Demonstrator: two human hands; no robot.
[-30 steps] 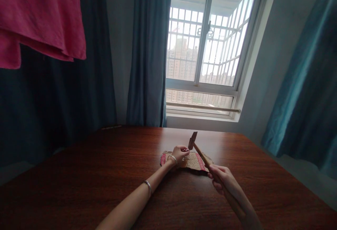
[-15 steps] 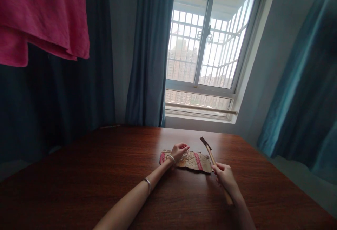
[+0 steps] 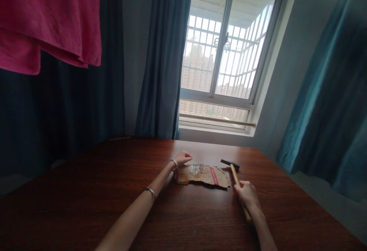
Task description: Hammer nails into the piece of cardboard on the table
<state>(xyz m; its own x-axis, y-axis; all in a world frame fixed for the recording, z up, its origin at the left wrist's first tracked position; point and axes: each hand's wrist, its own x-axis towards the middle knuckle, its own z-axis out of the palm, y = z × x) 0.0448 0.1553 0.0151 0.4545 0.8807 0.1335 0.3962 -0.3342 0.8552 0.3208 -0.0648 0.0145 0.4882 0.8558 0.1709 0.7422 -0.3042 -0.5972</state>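
Observation:
My right hand (image 3: pixel 247 196) is wrapped round the wooden handle of a hammer (image 3: pixel 234 174), whose dark head lies low over the table, right of the board. My left hand (image 3: pixel 183 158) is at the upper left edge of a torn-edged piece of cardboard (image 3: pixel 205 176). Its fingers are curled together, and whatever they hold, if anything, is too small to make out. The cardboard lies flat, with pink bands and many dark dots. A row of thin nails (image 3: pixel 198 166) stands upright near its far edge, with more along the right corner.
All this rests on a brown wooden table (image 3: pixel 114 189). Beyond its far edge are a barred window (image 3: pixel 223 52) and blue curtains (image 3: pixel 163 59). A pink cloth (image 3: pixel 57 21) hangs at the upper left.
My left hand has moved left, away from the upright nails to the cardboard's far left edge. The hammer's head has swung right and down, with my right hand still round its handle.

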